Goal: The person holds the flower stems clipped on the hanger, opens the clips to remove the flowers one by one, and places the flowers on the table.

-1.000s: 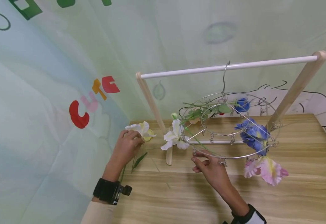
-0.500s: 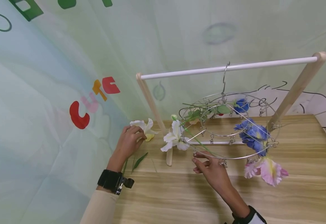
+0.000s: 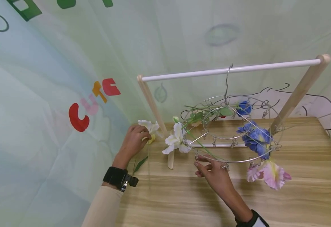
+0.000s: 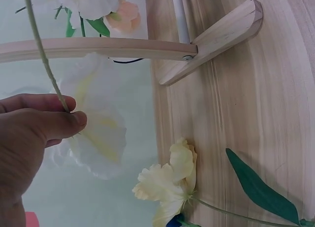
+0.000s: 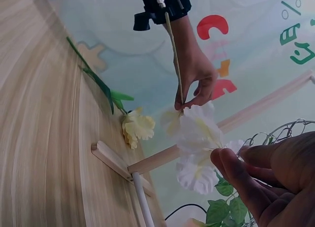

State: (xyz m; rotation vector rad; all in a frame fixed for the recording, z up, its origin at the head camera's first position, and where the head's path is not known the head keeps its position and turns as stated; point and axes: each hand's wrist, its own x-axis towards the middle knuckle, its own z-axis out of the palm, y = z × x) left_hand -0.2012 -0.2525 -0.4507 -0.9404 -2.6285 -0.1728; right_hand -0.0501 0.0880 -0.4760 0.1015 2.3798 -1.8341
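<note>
My left hand [image 3: 133, 141] pinches the thin green stem [image 4: 43, 57] of a white artificial flower [image 4: 101, 133] between thumb and fingers, just by the bloom. It is raised at the left of the wooden stand. My right hand [image 3: 217, 176] is at the near rim of a round wire clip hanger [image 3: 240, 161], thumb and forefinger pinching a small metal clip [image 3: 197, 156]. Another white flower [image 3: 177, 140] hangs from the hanger's left side. Blue flowers [image 3: 257, 137] and a pink flower [image 3: 274, 175] hang on its right.
The hanger hooks over the white bar [image 3: 188, 74] of the wooden stand [image 3: 152, 104]. On the wooden table [image 3: 182, 201], a pale yellow flower [image 4: 167, 178] lies at the left with a dark green leaf [image 4: 258, 185]. A printed curtain [image 3: 51, 94] surrounds the table.
My left hand has moved right and slightly away from me with the white flower, closer to the stand's left leg. The right hand stays at the clip.
</note>
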